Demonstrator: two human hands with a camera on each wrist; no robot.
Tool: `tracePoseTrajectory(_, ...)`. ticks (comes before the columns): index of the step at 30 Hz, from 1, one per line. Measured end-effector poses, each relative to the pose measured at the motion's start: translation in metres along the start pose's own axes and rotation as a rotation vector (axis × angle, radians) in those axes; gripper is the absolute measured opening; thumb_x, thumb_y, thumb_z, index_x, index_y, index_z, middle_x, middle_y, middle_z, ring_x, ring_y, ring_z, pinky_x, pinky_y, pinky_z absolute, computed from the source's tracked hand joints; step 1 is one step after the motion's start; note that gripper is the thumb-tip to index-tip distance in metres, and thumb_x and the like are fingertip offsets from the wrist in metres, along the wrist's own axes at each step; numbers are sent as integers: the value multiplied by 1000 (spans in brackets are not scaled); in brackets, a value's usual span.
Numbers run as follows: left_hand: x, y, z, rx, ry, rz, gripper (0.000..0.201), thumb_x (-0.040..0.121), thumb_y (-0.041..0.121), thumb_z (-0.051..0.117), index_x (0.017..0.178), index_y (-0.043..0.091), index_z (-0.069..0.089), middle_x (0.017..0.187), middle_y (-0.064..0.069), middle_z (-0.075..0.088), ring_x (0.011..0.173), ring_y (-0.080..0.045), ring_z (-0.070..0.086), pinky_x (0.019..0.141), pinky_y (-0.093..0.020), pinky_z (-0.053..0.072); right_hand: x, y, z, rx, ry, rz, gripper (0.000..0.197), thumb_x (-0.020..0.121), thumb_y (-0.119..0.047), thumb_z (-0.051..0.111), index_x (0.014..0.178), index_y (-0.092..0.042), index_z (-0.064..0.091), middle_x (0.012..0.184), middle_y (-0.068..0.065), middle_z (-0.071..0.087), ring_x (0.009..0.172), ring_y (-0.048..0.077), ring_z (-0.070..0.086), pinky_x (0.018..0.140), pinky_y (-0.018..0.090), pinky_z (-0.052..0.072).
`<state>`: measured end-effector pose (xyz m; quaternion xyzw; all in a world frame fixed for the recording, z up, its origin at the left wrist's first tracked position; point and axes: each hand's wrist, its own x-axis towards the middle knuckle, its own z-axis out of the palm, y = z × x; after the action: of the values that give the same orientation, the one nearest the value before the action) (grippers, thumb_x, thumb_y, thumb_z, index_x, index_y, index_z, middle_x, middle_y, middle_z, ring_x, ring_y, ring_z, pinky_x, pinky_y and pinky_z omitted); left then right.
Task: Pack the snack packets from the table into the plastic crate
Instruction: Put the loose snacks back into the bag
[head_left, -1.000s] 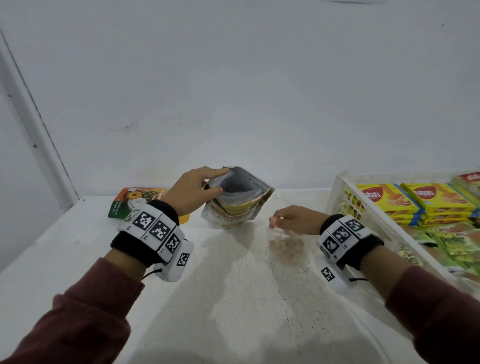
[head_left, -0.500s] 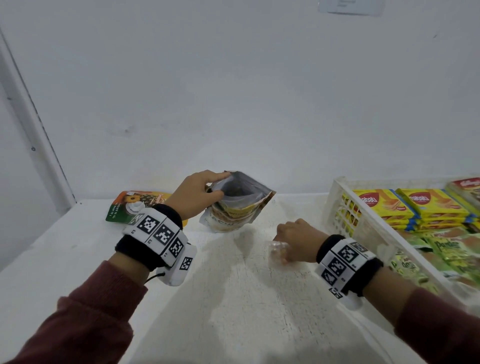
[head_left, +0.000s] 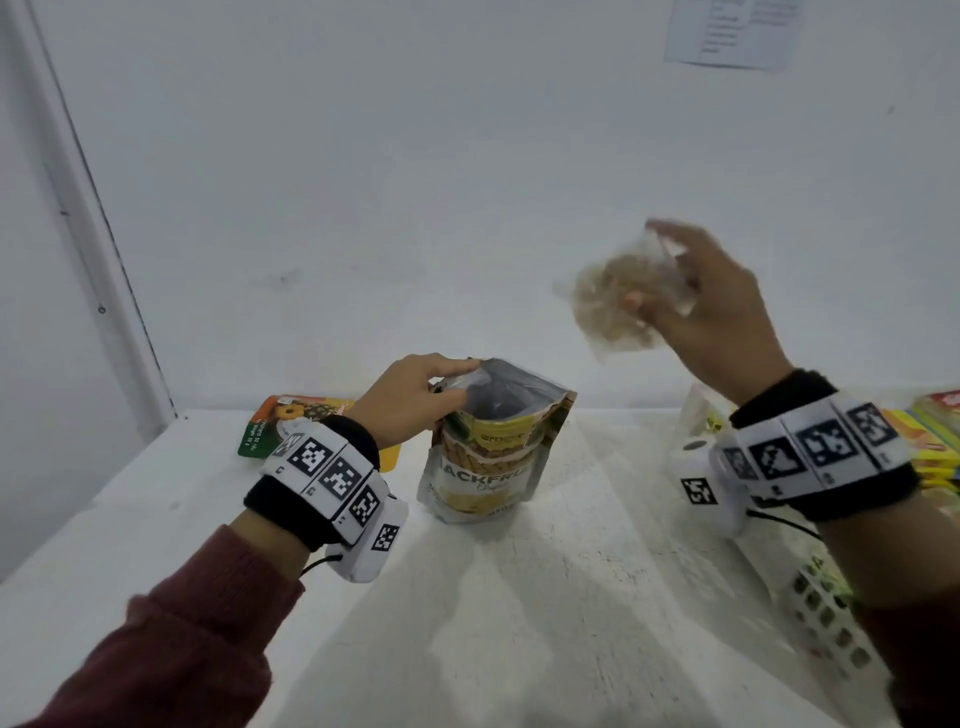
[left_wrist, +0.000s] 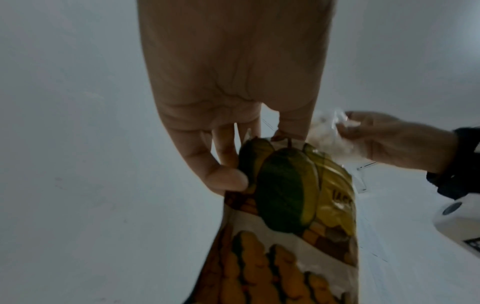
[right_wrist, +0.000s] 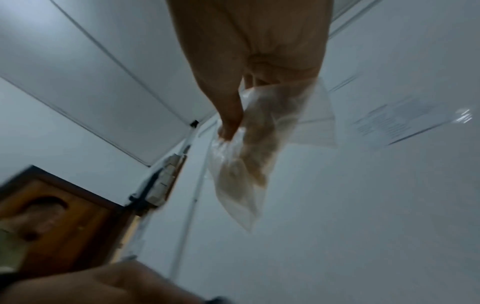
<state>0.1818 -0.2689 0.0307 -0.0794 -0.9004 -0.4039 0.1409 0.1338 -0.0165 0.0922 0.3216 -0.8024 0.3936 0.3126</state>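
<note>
A jackfruit chips pouch (head_left: 485, 457) stands upright on the white table (head_left: 545, 597) with its top gaping. My left hand (head_left: 415, 400) pinches the pouch's near upper edge; the left wrist view shows thumb and fingers on the pouch (left_wrist: 291, 197). My right hand (head_left: 711, 306) is raised above and right of the pouch, gripping a clear plastic bag of pale snack pieces (head_left: 618, 296); the same bag (right_wrist: 244, 156) hangs from the fingers in the right wrist view. The white plastic crate (head_left: 821, 618) sits at the right table edge, partly hidden by my right wrist.
A flat orange and green snack packet (head_left: 275, 428) lies behind my left wrist near the wall. Yellow wafer packs (head_left: 930, 447) fill the crate. The white wall stands close behind the table, with a paper sheet (head_left: 732, 31) taped high up.
My right hand closed on the clear bag on the table and has lifted it up and to the right. The left hand kept hold of the pouch top.
</note>
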Motion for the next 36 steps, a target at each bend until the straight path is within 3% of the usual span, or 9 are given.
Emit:
tracePoseTrajectory(2,0,0,-3,-29,-28,-10,42,89,4,50,127,20,56,105,6,56,58,-6,51,50,-12,47,5,-27,11,217,17,-73,49,80,-16,70,117,-26,39,80,16,67,65,22,62,65,26,48)
tracePoseTrajectory(7,1,-7,-15,-90,-85,-65,15,83,3,56,96,3,63,78,-6,58,63,-26,53,56,-25,44,-10,-35,75,230,-237,-121,38,80,-22,68,107,-24,43,76,19,67,70,35,65,64,40,54)
tracePoseTrajectory(14,11,-15,-22,-40,-77,-36,42,87,7,56,128,17,55,116,2,53,81,-9,53,61,-11,41,-7,-16,101,-233,-521,-176,31,85,-24,63,114,-16,56,81,8,66,66,22,55,61,27,39)
tracePoseTrajectory(19,16,-20,-17,49,113,102,42,87,13,59,128,22,54,110,3,48,98,-13,50,82,-23,41,3,-18,112,-296,-778,-116,38,100,-32,30,130,-19,48,116,7,63,104,23,58,87,31,41)
tracePoseTrajectory(22,15,-25,-12,156,185,356,39,87,4,53,123,17,59,109,0,56,99,-12,50,85,-20,42,5,-15,109,-354,-704,-188,54,92,-55,24,132,-28,48,135,-6,49,126,12,40,108,35,16)
tracePoseTrajectory(25,15,-28,-12,223,103,459,40,88,19,45,126,16,57,110,-2,65,95,-12,54,83,-23,39,0,-9,102,-252,-587,-220,71,71,-68,40,123,-23,57,122,-2,56,111,15,51,100,34,31)
tracePoseTrajectory(28,17,-34,-15,397,22,489,55,84,47,37,129,20,54,106,2,67,90,-9,52,87,-34,40,-7,2,103,-137,-641,-139,65,71,-42,74,128,-16,53,119,1,62,103,14,58,90,26,47)
tracePoseTrajectory(31,21,-38,-15,665,-64,376,68,77,66,41,136,31,44,120,5,58,121,-13,42,112,-42,14,-6,14,113,-253,-665,-194,65,69,-36,78,126,-17,55,117,-1,64,102,15,60,88,23,45)
tracePoseTrajectory(36,32,-36,-9,862,-100,248,53,79,61,54,123,30,53,121,1,47,127,-10,29,105,-35,-5,9,14,135,-425,-728,-195,69,65,-47,76,127,-27,54,110,-4,67,97,19,58,87,25,35)
